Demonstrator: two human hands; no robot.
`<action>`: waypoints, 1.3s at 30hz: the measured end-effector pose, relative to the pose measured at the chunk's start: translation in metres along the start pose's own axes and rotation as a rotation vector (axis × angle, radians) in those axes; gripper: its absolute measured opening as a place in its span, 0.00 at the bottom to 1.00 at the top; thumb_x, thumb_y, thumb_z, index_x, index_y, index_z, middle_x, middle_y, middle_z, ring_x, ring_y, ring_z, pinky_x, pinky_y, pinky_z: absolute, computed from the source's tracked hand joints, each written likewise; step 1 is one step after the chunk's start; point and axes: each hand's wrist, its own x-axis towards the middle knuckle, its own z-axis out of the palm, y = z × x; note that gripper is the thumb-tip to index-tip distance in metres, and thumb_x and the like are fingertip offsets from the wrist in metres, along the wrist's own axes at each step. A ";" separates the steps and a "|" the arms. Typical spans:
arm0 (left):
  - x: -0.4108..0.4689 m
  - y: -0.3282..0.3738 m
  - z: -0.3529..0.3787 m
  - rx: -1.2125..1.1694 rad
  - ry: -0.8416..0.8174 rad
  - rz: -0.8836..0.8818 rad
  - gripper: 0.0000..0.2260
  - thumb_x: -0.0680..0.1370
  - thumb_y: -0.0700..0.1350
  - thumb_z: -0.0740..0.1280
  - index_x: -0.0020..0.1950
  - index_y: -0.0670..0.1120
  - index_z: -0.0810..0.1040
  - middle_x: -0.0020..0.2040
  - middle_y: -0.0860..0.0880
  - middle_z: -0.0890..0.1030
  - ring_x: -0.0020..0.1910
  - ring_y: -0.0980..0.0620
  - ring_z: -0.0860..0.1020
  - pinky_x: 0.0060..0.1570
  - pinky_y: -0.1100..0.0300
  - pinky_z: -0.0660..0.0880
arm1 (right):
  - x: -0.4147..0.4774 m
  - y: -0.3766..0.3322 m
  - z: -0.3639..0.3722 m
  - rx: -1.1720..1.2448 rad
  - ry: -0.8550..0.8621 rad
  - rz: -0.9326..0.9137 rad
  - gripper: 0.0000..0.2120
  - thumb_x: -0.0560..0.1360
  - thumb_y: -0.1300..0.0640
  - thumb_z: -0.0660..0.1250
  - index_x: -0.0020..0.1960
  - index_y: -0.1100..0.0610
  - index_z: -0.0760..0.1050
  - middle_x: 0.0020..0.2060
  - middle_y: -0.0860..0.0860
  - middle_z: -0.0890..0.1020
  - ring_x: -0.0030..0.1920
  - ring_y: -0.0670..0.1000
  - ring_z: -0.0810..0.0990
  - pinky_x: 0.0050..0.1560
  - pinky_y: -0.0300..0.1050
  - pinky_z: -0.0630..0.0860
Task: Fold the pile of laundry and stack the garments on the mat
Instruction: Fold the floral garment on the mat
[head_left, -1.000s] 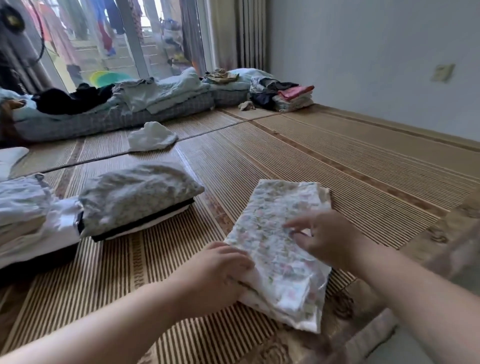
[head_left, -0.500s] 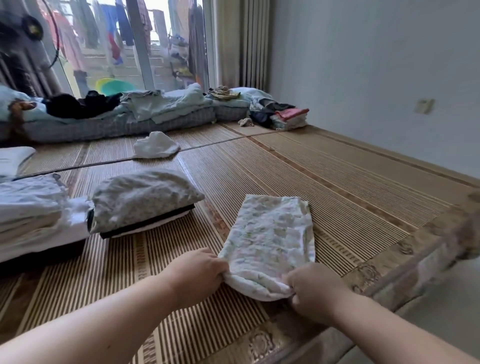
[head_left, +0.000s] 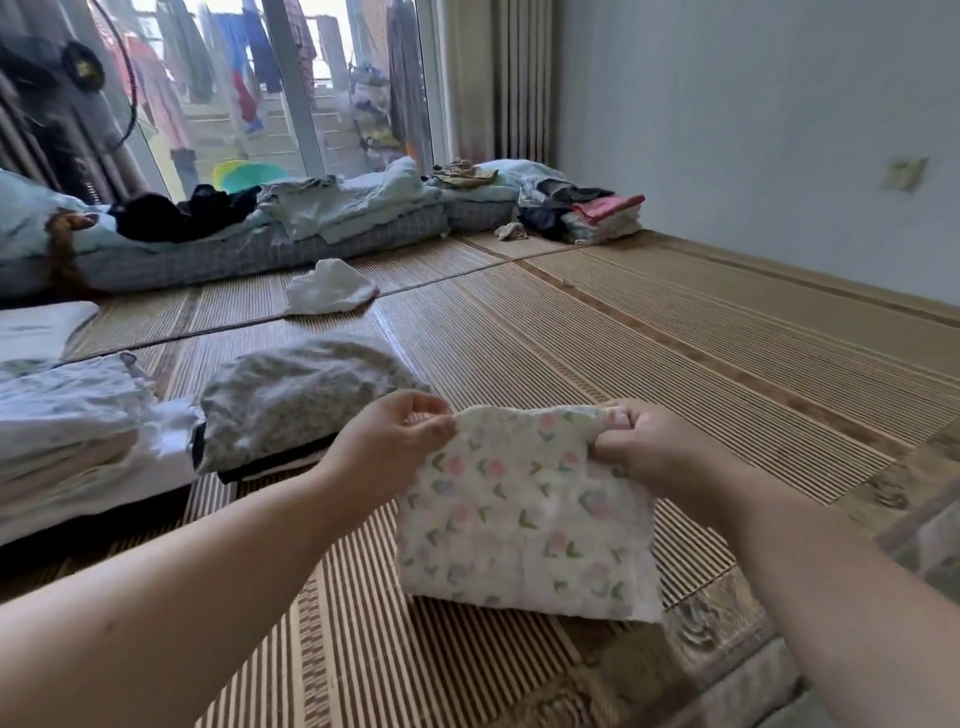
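A white garment with a small tulip print (head_left: 524, 519) lies folded on the striped woven mat (head_left: 675, 364) in front of me. My left hand (head_left: 389, 447) pinches its far left corner, and my right hand (head_left: 644, 452) grips its far right corner. The far edge is lifted a little off the mat between the two hands, while the near edge rests on the mat. To the left sits a stack of folded garments topped by a grey speckled one (head_left: 296, 395), and further left a second stack of pale folded clothes (head_left: 62, 431).
A loose white cloth (head_left: 332, 293) lies on the mat further back. Bedding and dark clothes (head_left: 208, 228) line the window wall. A small pile with pink and dark garments (head_left: 587, 213) sits in the far corner. The mat's patterned border (head_left: 727, 613) runs near my right arm.
Both hands took the garment's near end and folded it away from me, halving its length. They now hold the two corners at the far edge, raised slightly.
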 end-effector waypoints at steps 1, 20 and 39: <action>0.012 -0.005 0.005 -0.039 -0.004 -0.045 0.06 0.76 0.50 0.70 0.52 0.53 0.80 0.50 0.46 0.83 0.47 0.46 0.83 0.52 0.47 0.80 | 0.009 0.002 0.003 -0.057 0.042 0.026 0.17 0.67 0.60 0.67 0.56 0.52 0.77 0.47 0.55 0.84 0.48 0.56 0.83 0.51 0.58 0.80; -0.015 -0.049 0.038 0.175 -0.126 -0.240 0.44 0.75 0.44 0.70 0.75 0.65 0.41 0.53 0.48 0.81 0.44 0.50 0.83 0.44 0.52 0.82 | -0.001 0.023 0.041 -0.508 0.161 0.334 0.14 0.68 0.50 0.73 0.50 0.55 0.75 0.44 0.49 0.81 0.43 0.51 0.80 0.41 0.45 0.76; -0.055 -0.016 -0.045 -0.324 -0.141 -0.122 0.37 0.71 0.24 0.63 0.75 0.53 0.63 0.58 0.47 0.76 0.46 0.43 0.84 0.40 0.53 0.82 | -0.025 -0.053 0.049 0.007 -0.169 -0.111 0.28 0.66 0.70 0.72 0.57 0.42 0.78 0.47 0.48 0.85 0.45 0.56 0.85 0.48 0.63 0.80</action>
